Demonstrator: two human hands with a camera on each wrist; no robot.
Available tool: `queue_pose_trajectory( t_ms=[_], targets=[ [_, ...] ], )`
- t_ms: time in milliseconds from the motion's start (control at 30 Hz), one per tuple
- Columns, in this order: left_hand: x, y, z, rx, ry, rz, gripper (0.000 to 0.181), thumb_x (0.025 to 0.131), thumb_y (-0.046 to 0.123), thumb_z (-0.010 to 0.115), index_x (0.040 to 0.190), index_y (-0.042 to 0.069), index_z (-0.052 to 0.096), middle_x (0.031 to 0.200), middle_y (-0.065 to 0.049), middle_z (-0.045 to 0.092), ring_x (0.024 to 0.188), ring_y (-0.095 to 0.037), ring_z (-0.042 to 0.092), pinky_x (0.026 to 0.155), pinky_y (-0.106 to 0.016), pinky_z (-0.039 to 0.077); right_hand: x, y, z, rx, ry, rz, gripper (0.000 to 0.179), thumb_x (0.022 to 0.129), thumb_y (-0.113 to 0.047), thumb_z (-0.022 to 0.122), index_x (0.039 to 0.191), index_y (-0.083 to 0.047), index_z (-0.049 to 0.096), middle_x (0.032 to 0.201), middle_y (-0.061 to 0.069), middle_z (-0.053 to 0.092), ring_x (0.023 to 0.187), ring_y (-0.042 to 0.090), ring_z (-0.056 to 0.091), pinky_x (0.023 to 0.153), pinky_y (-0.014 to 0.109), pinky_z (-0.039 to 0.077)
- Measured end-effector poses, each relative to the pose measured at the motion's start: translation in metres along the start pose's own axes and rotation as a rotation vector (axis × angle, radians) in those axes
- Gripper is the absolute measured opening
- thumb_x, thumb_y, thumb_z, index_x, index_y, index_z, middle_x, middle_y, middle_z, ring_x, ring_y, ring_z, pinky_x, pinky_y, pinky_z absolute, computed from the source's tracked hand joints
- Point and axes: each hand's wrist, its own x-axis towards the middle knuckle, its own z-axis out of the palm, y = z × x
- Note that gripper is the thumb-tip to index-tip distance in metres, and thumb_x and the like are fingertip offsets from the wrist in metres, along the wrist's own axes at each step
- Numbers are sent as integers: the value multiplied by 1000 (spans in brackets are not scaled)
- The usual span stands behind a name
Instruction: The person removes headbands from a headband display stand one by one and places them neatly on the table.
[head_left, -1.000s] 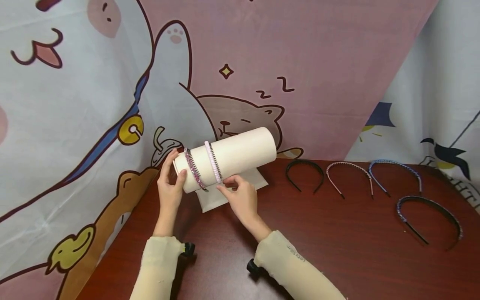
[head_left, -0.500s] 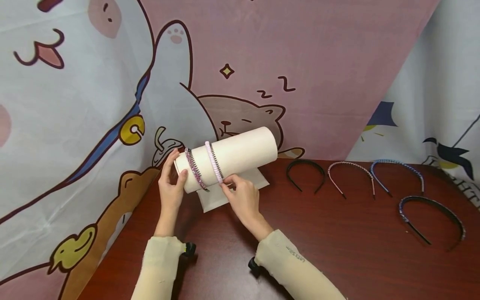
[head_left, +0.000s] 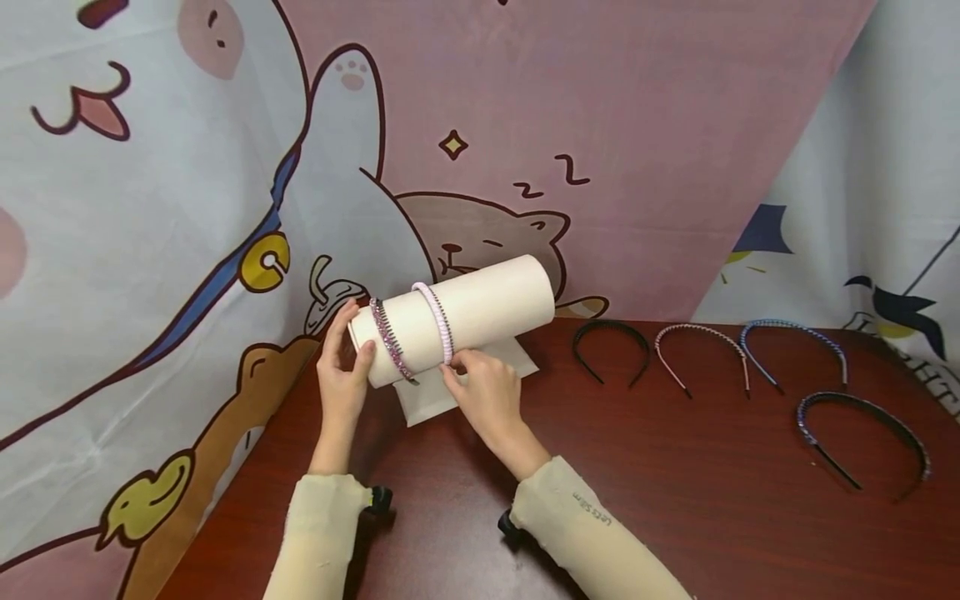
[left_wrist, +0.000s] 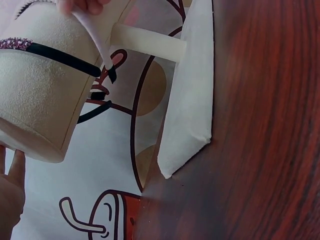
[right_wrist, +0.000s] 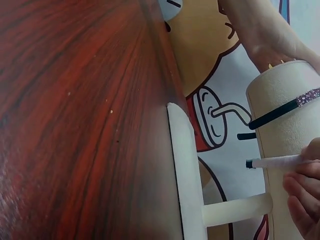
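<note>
A cream, padded cylinder of a headband stand (head_left: pixel 498 300) lies sideways and tilted above its flat base (head_left: pixel 427 404). My left hand (head_left: pixel 341 383) grips the cylinder's left end, thumb in front and fingers around the far side. Near that end sits a headband with pink glitter (head_left: pixel 387 337). To its right, a lilac headband (head_left: pixel 437 312) with small dark teeth goes over the cylinder. My right hand (head_left: pixel 487 396) pinches this lilac headband near its lower end. In the right wrist view, the dark tip of the lilac headband (right_wrist: pixel 275 162) sticks out past the fingers.
On the red-brown table (head_left: pixel 637 500) to the right lie a black headband (head_left: pixel 611 325), a pink one (head_left: pixel 701 327), a blue one (head_left: pixel 795 323) and a dark glittery one (head_left: pixel 862 398). A printed cloth (head_left: pixel 600 108) hangs behind the table.
The lilac headband has shifted slightly right along the cylinder, with my right hand at its lower end. My left hand and the stand have stayed nearly still.
</note>
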Motion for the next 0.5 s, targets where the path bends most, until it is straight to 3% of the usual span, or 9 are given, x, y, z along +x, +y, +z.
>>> queue_pose_trajectory(
  t_ms=[167, 367, 500],
  targets=[
    [-1, 11, 2, 18, 0, -13, 49, 89, -2, 63, 137, -3, 55, 151, -22, 46, 140, -13, 46, 112, -18, 39, 1, 7, -4, 17, 29, -21, 8, 81, -23, 77, 83, -16, 74, 76, -5, 75, 62, 12, 69, 49, 29, 50],
    [0, 34, 5, 46, -8, -3, 49, 88, -2, 63, 135, -9, 53, 149, -27, 47, 138, -10, 47, 112, -17, 38, 5, 18, -15, 87, 54, 34, 6, 81, -18, 75, 87, -15, 73, 79, -1, 75, 67, 14, 71, 53, 32, 54],
    [0, 37, 5, 62, -9, -4, 49, 87, -3, 62, 135, -10, 53, 149, -27, 47, 138, -8, 48, 112, -16, 38, 7, 24, -21, 118, 63, 69, 6, 81, -16, 74, 87, -15, 72, 83, -2, 76, 69, 13, 73, 58, 32, 58]
  ],
)
